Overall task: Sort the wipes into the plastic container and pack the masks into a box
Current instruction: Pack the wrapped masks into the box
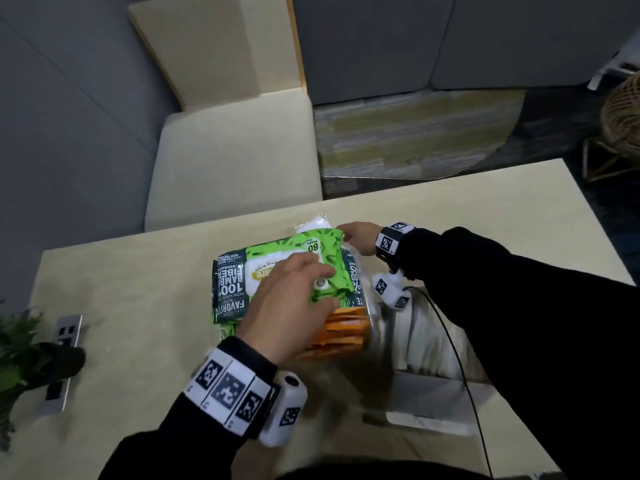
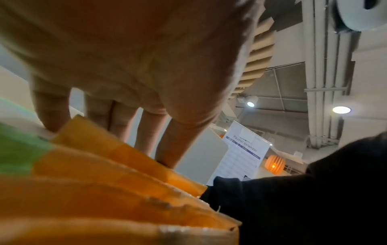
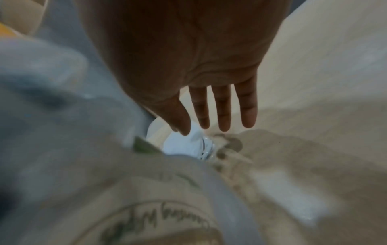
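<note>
A clear plastic container [image 1: 375, 308] stands mid-table, holding orange packets [image 1: 343, 329] [image 2: 104, 165] and green wipes packs [image 1: 242, 282]. My left hand [image 1: 322, 289] [image 2: 108, 126] lies on top of them, with fingers on a leafy green pack [image 1: 334, 271] and the thumb near the orange packets. I see no curl round anything. Behind the container lies a white mask pack [image 1: 313, 225] [image 3: 184, 145] in clear wrap. My right hand [image 1: 343, 232] [image 3: 215, 116] reaches along the container's far side with straight fingers. Its fingertips are at the mask pack.
A white box [image 1: 433, 403] sits on the table at the near right, blurred. A black cable [image 1: 460, 358] runs over it. At the left edge are a potted plant [image 1: 20, 351] and a socket strip [image 1: 62, 362]. A cream chair [image 1: 235, 150] stands beyond the table.
</note>
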The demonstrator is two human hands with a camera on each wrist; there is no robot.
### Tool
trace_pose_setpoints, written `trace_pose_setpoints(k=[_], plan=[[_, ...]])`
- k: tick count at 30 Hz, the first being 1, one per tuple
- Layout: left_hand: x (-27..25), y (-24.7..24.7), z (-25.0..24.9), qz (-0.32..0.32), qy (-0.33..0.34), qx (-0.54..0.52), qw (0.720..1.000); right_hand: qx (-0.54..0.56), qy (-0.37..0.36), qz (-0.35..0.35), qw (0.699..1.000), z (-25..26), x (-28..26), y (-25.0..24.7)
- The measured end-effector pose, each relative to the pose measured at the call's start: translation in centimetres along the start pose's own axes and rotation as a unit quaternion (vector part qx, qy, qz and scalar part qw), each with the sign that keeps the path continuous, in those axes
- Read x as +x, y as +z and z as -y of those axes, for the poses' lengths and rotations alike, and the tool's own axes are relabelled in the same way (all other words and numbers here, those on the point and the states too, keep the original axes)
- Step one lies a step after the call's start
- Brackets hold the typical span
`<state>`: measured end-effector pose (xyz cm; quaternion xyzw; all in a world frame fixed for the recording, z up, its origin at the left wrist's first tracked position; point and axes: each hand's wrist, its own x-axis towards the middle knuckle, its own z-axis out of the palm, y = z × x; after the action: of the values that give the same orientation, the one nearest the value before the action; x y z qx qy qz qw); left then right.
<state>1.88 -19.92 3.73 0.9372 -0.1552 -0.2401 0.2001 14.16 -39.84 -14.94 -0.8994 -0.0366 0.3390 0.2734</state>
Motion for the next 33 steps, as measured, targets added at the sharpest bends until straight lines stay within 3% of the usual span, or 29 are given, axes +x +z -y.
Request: trace_pose_setpoints(k=[4, 10, 15, 20, 23, 27, 30, 33], plan=[[0.0, 0.3, 0.8, -0.013, 0.021, -0.01, 1.0, -0.048, 0.009, 0.068, 0.997, 0.0, 1.3, 0.2], [0.1, 0.4, 1.2, -0.007, 0.033, -0.01, 0.999, -0.134, 0.043, -0.02, 0.99, -0.4, 1.9, -0.1], [-0.1, 0.8, 1.3, -0.009, 0.031, -0.006, 0.999, -0.19, 0.071, -0.023, 0.979, 0.2, 2.4, -1.8], [-0.1, 0.9, 0.9, -0.02, 0.026, 0.001, 0.999, -0.145, 0.101, -0.083, 0.981, -2.3, 2.8, -1.5], [0.1, 0.8, 0.6, -0.019, 0.017, 0.01, 1.0, -0.155, 0.046, -0.059, 0.985, -2.9, 3.2, -0.8], [0.4, 0.5, 0.3, -0.013, 0.007, 0.014, 1.0, -0.206, 0.062, -0.057, 0.975, -2.8, 3.1, -0.7], [0.5, 0.2, 0.2, -0.011, -0.002, 0.009, 1.0, -0.149, 0.095, -0.059, 0.982, -2.4, 2.5, -2.1], [0.6, -0.2, 0.0, -0.003, 0.0, -0.013, 1.0, 0.003, 0.111, -0.1, 0.989, -3.3, 0.4, -4.5]])
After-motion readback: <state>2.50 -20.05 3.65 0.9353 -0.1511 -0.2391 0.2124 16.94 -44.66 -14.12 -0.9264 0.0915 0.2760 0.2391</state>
